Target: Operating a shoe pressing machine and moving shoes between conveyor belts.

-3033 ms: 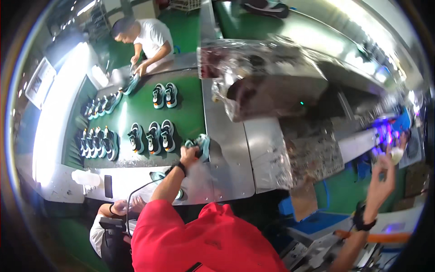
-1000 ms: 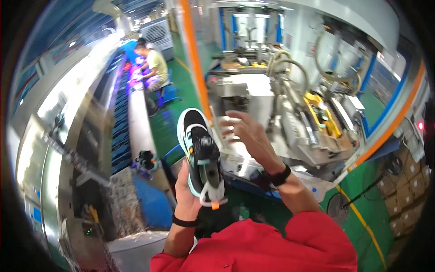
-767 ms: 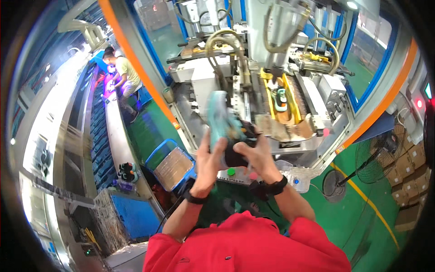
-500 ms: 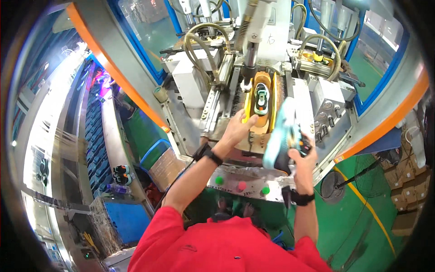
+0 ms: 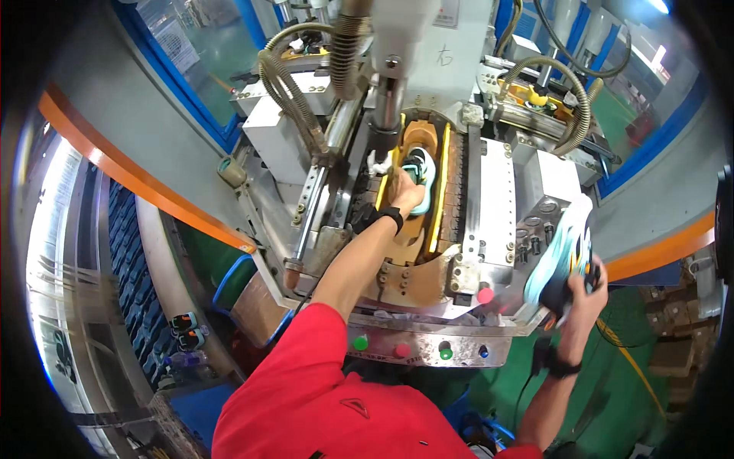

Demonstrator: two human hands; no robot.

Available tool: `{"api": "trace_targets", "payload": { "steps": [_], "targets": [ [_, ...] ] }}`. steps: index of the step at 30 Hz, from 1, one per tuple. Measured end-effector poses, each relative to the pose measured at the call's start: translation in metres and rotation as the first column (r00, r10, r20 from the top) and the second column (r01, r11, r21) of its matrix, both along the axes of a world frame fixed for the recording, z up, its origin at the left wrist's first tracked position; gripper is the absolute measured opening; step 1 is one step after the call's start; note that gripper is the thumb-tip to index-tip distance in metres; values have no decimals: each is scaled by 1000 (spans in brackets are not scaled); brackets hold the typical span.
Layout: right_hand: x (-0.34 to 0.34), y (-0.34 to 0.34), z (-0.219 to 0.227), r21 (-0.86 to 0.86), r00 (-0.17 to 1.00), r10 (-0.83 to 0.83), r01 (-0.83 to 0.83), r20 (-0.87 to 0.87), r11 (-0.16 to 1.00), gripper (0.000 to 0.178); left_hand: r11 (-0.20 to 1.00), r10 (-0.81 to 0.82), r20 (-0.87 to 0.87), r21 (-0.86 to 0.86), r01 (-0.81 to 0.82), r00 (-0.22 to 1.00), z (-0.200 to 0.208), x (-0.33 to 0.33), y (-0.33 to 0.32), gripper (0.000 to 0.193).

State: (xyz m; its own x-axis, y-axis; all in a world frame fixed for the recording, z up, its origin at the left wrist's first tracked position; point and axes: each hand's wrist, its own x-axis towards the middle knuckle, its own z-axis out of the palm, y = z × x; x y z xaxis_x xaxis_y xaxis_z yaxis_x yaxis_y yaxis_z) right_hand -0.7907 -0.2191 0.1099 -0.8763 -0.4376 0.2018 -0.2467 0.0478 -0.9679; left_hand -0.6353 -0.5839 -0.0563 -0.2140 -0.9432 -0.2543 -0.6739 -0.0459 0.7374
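Observation:
My left hand [image 5: 406, 193] is down in the press's tan cradle, closed on the near part of a black-and-white shoe [image 5: 430, 180] with a mint sole. Some of its fingers are hidden against the shoe. To the right, outside the cradle, my right hand [image 5: 586, 297] grips a second shoe [image 5: 556, 260] by its dark upper. That shoe is tilted, its pale mint sole turned left, and is blurred by motion.
Yellow-edged side walls [image 5: 441, 187] flank the cradle, with a metal piston [image 5: 388, 103] above its left side. A front panel [image 5: 474, 350] carries coloured buttons. Ribbed hoses [image 5: 294, 80] arch at the left. More shoes [image 5: 188, 330] stand by the conveyor at far left.
My left hand has moved forward from the cradle's near end onto the shoe inside. My right hand has carried its shoe out to the right, away from the cradle. The view has shifted closer.

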Motion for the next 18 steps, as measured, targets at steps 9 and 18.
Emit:
{"api": "trace_targets", "payload": {
  "steps": [9,18],
  "targets": [
    [-13,-261,18,709,838,544,-364,-34,604,53,842,259,-758,481,245,599,135,183,162,41],
    [89,-379,-155,747,791,442,27,-422,664,37,848,529,-667,435,-302,524,169,363,280,56]
  ]
}}
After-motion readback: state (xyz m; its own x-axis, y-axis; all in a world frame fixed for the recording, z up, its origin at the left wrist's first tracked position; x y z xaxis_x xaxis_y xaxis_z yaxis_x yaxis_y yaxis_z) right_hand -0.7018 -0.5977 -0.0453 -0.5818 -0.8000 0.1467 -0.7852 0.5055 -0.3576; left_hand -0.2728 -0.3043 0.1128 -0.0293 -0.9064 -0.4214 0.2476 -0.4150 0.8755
